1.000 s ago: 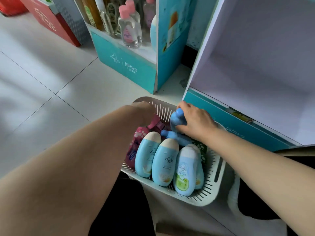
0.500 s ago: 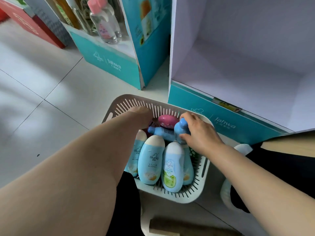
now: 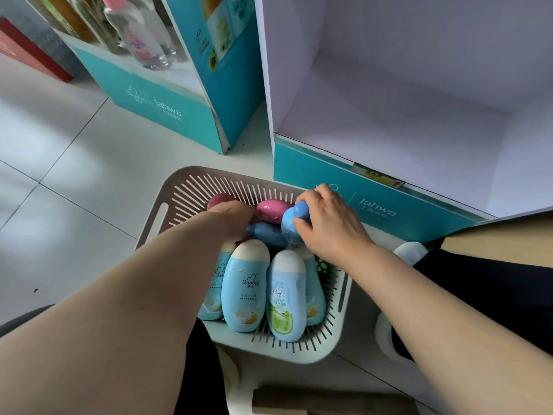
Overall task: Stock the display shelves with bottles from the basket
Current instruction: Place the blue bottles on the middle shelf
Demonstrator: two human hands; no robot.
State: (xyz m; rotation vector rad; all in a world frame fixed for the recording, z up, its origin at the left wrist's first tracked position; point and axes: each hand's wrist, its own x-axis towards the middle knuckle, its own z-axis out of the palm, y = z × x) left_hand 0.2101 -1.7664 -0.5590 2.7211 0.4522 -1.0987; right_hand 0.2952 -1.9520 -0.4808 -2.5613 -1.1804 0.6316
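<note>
Blue plastic is showing between our fingers: our right hand (image 3: 326, 223) is gripping a blue bottle (image 3: 294, 218) by its rounded top, with the fingers curled over the far side and the thumb pressing on the near side. The bottle is sitting at the far right end of the basket (image 3: 185, 190), tilted up among the others.

Our left hand (image 3: 236, 214) is reaching into the far middle of the basket. We are seeing only its back, so we cannot tell whether its fingers are gripping anything.

A second blue bottle (image 3: 264, 232) is lying on its side between our two hands, and a pink bottle (image 3: 272, 210) is lying just beyond it against the slotted far wall. Nearer to us, pale blue bottles (image 3: 247, 283) with cream caps are lying side by side with their caps pointing away from us, and a green-labelled bottle (image 3: 284, 298) is lying among them.

The basket is resting on the tiled floor (image 3: 74, 175), just in front of the display shelf (image 3: 314, 169). We are looking past the shelf's teal front lip into its white interior. To the left, a neighbouring stand (image 3: 155, 106) in the same teal is holding clear bottles (image 3: 143, 43) on its shelf.
</note>
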